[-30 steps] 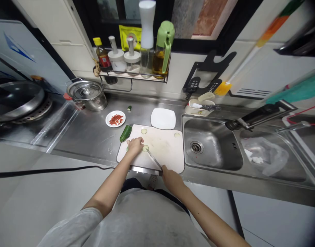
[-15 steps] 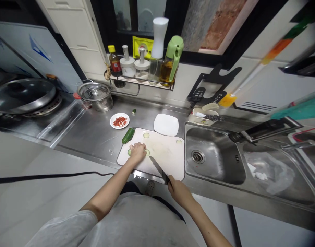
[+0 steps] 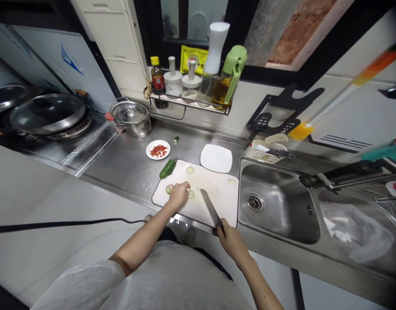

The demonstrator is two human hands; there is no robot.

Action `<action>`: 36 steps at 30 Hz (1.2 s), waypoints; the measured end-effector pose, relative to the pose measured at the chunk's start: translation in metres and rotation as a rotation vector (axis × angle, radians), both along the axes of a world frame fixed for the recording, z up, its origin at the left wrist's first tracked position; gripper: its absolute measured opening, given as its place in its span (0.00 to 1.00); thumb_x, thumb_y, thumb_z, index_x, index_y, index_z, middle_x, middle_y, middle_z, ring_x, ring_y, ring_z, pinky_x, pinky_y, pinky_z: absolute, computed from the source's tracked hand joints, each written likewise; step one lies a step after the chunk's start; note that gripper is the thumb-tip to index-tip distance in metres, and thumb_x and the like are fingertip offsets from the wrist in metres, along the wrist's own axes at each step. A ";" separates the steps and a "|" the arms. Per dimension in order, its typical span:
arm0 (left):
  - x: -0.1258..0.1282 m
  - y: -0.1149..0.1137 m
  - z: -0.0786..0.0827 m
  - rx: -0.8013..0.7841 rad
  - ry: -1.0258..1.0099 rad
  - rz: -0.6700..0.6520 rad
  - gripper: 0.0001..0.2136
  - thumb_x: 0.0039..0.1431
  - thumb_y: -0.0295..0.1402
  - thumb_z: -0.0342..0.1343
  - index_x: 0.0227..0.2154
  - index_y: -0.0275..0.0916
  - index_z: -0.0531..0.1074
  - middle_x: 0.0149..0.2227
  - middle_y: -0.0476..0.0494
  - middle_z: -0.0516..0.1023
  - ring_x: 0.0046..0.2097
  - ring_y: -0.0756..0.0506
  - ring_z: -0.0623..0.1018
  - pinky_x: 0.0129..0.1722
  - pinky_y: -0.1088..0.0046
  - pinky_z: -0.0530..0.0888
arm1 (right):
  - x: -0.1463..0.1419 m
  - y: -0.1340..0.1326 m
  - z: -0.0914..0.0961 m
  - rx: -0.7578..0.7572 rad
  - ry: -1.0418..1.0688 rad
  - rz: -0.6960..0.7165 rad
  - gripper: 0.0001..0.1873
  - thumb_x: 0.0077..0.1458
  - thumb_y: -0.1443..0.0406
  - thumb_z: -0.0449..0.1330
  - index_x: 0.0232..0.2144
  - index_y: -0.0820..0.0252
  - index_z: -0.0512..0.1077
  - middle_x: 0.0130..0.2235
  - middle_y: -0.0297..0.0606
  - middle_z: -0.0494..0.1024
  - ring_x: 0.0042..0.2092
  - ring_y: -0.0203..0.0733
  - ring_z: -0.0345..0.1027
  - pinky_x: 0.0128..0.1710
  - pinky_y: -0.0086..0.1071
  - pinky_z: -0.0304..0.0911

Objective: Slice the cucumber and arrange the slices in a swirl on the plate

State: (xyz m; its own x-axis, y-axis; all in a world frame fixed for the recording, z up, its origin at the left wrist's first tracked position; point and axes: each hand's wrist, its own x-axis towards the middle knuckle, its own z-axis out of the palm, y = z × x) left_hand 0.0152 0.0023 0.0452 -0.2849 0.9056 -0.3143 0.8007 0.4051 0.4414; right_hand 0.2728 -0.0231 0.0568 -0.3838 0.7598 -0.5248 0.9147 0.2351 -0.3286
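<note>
You are resting your left hand (image 3: 179,193) palm down on the cutting board (image 3: 217,196), fingers half curled and pressing on the cucumber slices (image 3: 191,194) that are showing at either side of it. The hand is gripping nothing and is only pinning them, likely so that they are not sliding. Your right hand (image 3: 232,241) is gripping the handle of the knife (image 3: 210,209), fully closed around it. The blade is pointing away from you, just right of the left hand and clear of its fingers. The uncut cucumber (image 3: 167,168) is lying just beyond the left hand at the board's far corner, probably parked within reach.
</note>
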 end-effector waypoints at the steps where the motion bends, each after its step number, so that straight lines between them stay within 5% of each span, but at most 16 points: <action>1: -0.002 -0.003 0.001 0.015 -0.006 0.002 0.13 0.59 0.26 0.47 0.42 0.45 0.71 0.40 0.45 0.79 0.48 0.40 0.72 0.47 0.61 0.56 | 0.000 0.000 -0.002 0.000 0.006 0.002 0.11 0.65 0.65 0.44 0.46 0.60 0.62 0.34 0.42 0.78 0.35 0.43 0.70 0.31 0.28 0.47; 16: -0.075 -0.035 -0.002 0.006 -0.002 0.238 0.09 0.57 0.30 0.52 0.41 0.46 0.70 0.37 0.48 0.79 0.47 0.43 0.75 0.48 0.64 0.61 | -0.002 0.006 -0.002 -0.019 -0.004 -0.020 0.12 0.65 0.64 0.43 0.47 0.59 0.62 0.35 0.43 0.78 0.37 0.42 0.71 0.30 0.27 0.49; 36: -0.076 -0.029 -0.003 -0.025 0.066 0.225 0.09 0.57 0.33 0.52 0.39 0.45 0.75 0.44 0.42 0.79 0.50 0.39 0.72 0.49 0.60 0.61 | -0.005 0.007 0.002 -0.037 0.013 -0.030 0.14 0.65 0.64 0.44 0.50 0.60 0.62 0.35 0.42 0.78 0.38 0.43 0.71 0.33 0.28 0.50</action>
State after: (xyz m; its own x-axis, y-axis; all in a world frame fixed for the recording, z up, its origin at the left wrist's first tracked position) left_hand -0.0605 -0.0269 0.0425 -0.4992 0.8091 -0.3101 0.7159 0.5868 0.3784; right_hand 0.2675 -0.0158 0.0589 -0.3683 0.7515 -0.5474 0.9167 0.1952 -0.3487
